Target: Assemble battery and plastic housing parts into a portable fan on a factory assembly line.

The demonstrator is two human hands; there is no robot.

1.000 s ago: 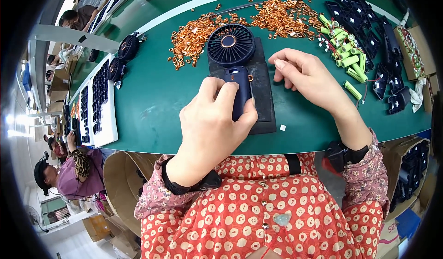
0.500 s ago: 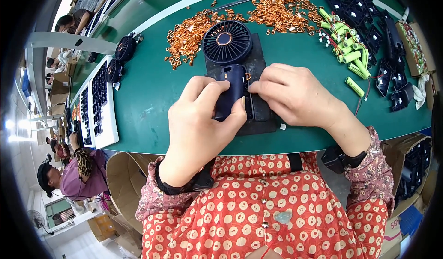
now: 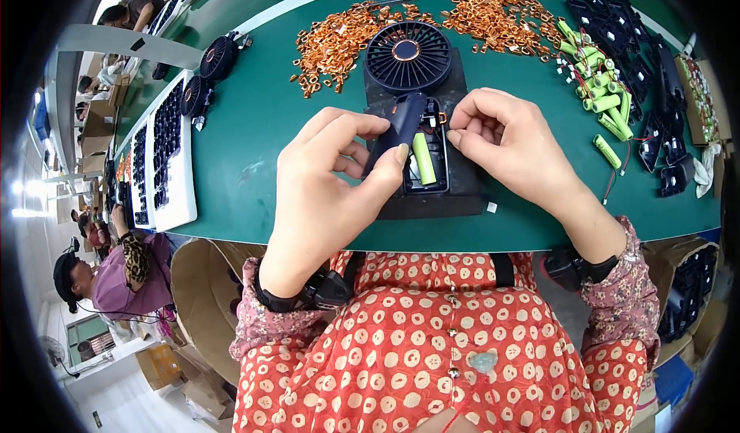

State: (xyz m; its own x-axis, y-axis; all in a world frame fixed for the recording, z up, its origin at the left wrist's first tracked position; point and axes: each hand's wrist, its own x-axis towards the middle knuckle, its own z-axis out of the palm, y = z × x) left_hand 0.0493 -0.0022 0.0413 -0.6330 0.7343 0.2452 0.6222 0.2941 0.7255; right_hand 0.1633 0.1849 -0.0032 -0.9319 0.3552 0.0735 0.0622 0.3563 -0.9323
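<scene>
A dark handheld fan [image 3: 408,57] lies face up on a black work block [image 3: 455,202]. Its handle is uncovered, showing a light green battery cell [image 3: 423,159] in the open housing [image 3: 441,172]. My left hand [image 3: 324,178] grips the dark handle cover [image 3: 401,124] between thumb and fingers, tilted and lifted toward the left of the housing. At the housing's upper right edge sits a small orange loop clip [image 3: 442,117]. Just right of it is my right hand [image 3: 501,136], fingers curled and thumb near the index tip; whatever they may pinch is hidden.
Piles of orange clips [image 3: 339,43] spread behind the fan. To the right lie several green battery cells [image 3: 609,94] with wires, and dark plastic housings [image 3: 663,117]. White trays of dark parts [image 3: 173,163] and more fan heads [image 3: 220,57] are on the left. A co-worker [image 3: 116,279] sits far left.
My left hand has raised and tilted the cover away from the handle, exposing the battery cell. My right hand has drawn slightly off the housing edge. The whole view has shifted somewhat.
</scene>
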